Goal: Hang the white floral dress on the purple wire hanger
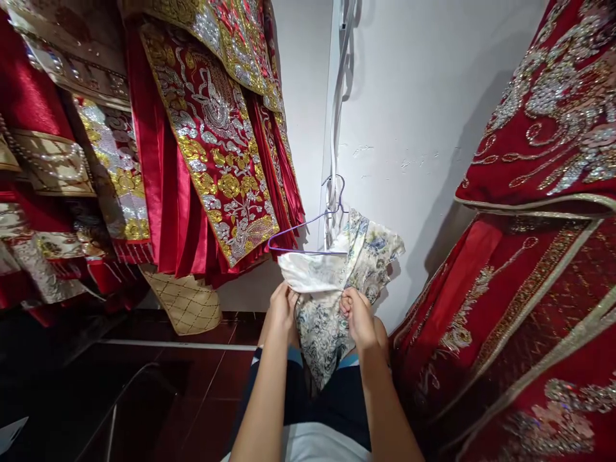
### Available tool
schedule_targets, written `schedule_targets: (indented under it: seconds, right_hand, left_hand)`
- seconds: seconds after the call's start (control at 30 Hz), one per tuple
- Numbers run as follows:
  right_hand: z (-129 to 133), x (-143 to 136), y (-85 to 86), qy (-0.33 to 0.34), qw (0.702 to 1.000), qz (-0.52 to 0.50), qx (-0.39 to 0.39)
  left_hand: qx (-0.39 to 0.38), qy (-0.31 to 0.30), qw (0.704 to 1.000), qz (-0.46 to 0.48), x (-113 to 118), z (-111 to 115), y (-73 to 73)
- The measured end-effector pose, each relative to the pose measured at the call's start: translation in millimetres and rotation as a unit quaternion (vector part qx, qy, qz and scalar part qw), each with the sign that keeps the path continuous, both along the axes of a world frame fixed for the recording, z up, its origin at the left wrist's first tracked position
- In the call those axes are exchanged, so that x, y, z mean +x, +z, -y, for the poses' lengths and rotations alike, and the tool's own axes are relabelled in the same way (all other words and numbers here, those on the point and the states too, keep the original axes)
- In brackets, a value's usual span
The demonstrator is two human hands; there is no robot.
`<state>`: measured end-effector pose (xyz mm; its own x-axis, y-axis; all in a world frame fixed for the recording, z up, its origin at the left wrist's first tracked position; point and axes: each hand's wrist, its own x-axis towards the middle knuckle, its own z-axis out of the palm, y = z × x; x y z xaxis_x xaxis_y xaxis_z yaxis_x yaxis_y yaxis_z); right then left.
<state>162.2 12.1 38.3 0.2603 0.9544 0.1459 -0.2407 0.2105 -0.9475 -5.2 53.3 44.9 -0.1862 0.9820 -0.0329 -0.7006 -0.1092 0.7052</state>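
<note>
A white floral garment [320,327] with blue and beige flowers hangs by one shoulder from a purple hanger [301,226]. Its right shoulder is on the hanger, while the left arm of the hanger is bare and the cloth on that side droops below it, showing white lining. My left hand [283,305] pinches the edge of the cloth at the left. Closed fingers of my right hand [356,311] grip the same garment near its middle. The lower part falls between my knees.
Red embroidered garments [216,160] hang at the left, with a beige quilted piece [185,301] below them. Another red beaded garment [534,256] stands close on the right. Behind the hanger, a metal upright [332,109] runs along the white wall [409,96].
</note>
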Motion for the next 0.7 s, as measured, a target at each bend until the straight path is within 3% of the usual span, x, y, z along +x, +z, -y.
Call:
schedule_targets:
  seconds: [0.13,0.23,0.3,0.4,0.47,0.57,0.7]
  right_hand:
    - [1.0,29.0,-11.2,-0.015,0.999,0.037,-0.028]
    - [5.3,42.5,-11.7,-0.01,0.995,0.09,-0.045]
    - [10.8,42.6,-5.7,0.008,0.991,0.128,-0.031]
    - [20.1,29.9,9.5,0.16,0.97,0.182,0.029]
    - [24.5,16.7,19.3,0.271,0.943,0.185,0.059]
    - [27.3,0.1,32.0,0.289,0.949,0.115,0.051]
    - [29.4,6.9,55.8,0.284,0.958,0.042,-0.009]
  left_hand:
    - [0.047,-0.032,0.992,-0.117,1.4,17.1,0.1]
    - [0.116,-0.067,0.976,-0.171,6.1,27.0,16.6]
    - [0.179,-0.085,0.95,-0.241,15.7,36.3,29.5]
    - [0.24,-0.096,0.904,-0.34,34.5,50.9,43.6]
    - [0.259,-0.096,0.89,-0.362,43.1,56.3,47.3]
    - [0.274,-0.094,0.875,-0.387,42.7,53.9,43.3]
    - [0.249,-0.198,0.848,-0.425,21.4,43.8,19.7]
